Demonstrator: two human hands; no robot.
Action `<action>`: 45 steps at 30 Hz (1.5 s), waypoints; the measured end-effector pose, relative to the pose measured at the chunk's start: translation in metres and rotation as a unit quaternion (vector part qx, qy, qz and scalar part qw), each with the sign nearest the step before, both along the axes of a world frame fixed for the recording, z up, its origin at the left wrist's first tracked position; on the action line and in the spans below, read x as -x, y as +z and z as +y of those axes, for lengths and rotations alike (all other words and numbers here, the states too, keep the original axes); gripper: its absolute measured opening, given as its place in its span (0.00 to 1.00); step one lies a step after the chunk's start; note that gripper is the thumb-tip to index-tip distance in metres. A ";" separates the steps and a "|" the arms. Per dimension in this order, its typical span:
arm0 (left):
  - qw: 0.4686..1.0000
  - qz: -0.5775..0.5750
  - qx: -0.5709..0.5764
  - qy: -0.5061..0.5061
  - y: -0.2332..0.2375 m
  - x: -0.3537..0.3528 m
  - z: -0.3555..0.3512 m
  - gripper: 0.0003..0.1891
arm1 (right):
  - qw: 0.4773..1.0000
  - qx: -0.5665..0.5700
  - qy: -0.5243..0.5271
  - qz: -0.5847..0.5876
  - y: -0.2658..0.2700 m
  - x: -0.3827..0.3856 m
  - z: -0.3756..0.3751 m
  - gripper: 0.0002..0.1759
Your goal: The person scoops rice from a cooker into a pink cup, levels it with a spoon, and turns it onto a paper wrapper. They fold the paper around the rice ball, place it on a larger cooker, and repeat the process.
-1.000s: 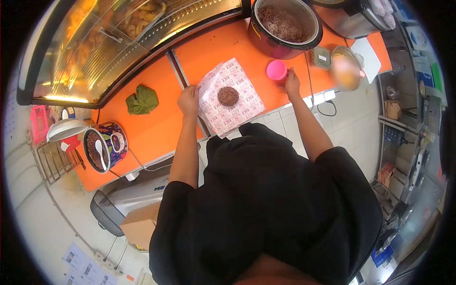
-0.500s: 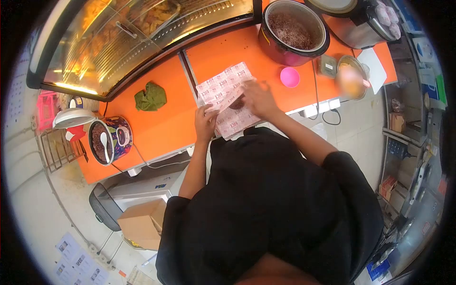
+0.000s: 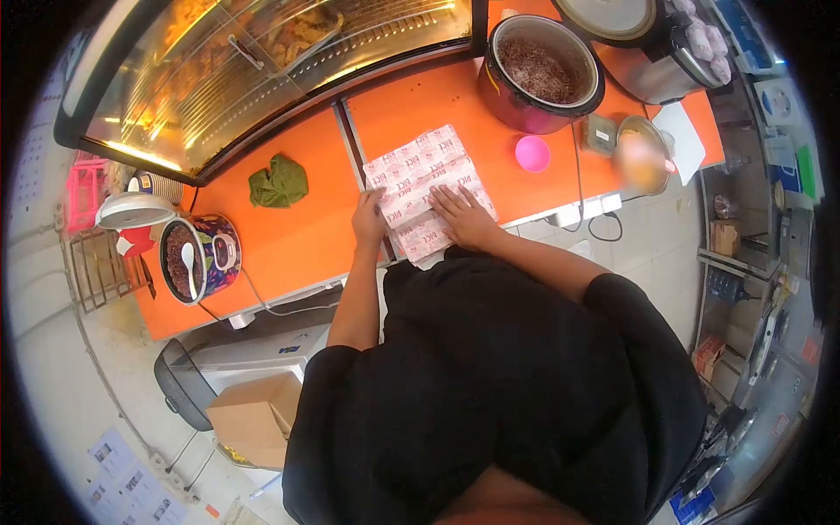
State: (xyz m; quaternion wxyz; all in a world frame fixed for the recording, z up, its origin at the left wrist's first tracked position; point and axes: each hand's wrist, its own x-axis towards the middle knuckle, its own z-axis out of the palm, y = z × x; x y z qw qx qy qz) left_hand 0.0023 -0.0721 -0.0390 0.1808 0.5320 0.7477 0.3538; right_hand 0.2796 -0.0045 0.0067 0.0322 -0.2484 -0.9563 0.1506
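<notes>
A sheet of pink-and-white printed wrapping paper [image 3: 424, 166] lies folded over on the orange counter in front of me. My left hand [image 3: 369, 217] is at the paper's left edge, fingers closed on it. Flat across the folded paper rests my right hand [image 3: 465, 219], fingers stretched and slightly spread. The fold covers whatever lies inside. More of the same paper [image 3: 424, 241] shows below the fold, near the counter's front edge.
A big pot of dark rice [image 3: 534, 70], a pink cup [image 3: 532, 153] and a metal bowl [image 3: 643, 157] stand to the right. Left are a crumpled green leaf [image 3: 278, 181] and a rice cooker [image 3: 226, 249] with a white spoon [image 3: 190, 267]. A glass display case [image 3: 262, 79] borders the back.
The paper's upper part has been folded down, hiding the dark contents that showed. My right hand has come down flat onto the paper; my left stays at its left edge.
</notes>
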 end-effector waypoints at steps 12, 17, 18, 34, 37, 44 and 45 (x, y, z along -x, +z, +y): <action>0.901 -0.349 0.150 0.209 0.010 -0.025 -0.019 0.15 | 1.000 0.011 -0.007 0.006 -0.008 0.000 0.000 0.42; 0.786 -0.459 0.404 0.089 0.026 -0.025 -0.034 0.11 | 0.995 0.076 0.012 0.065 0.016 -0.003 0.011 0.41; 0.688 -0.592 0.391 0.154 0.023 -0.022 -0.037 0.09 | 0.995 0.076 0.034 0.056 0.025 -0.005 0.013 0.39; 0.970 0.019 0.160 -0.180 0.059 -0.031 0.053 0.15 | 0.983 0.185 -0.006 -0.014 0.022 0.041 0.100 0.11; 0.953 -0.023 0.252 -0.165 0.041 -0.021 0.059 0.14 | 0.980 0.187 -0.067 0.032 -0.010 0.031 0.109 0.11; 0.982 -0.010 0.176 -0.071 0.017 -0.026 0.045 0.17 | 0.967 0.151 -0.202 0.012 -0.008 0.032 0.095 0.14; 0.984 0.046 0.150 -0.080 0.022 -0.027 0.046 0.18 | 0.978 0.050 -0.196 0.054 -0.009 0.033 0.092 0.14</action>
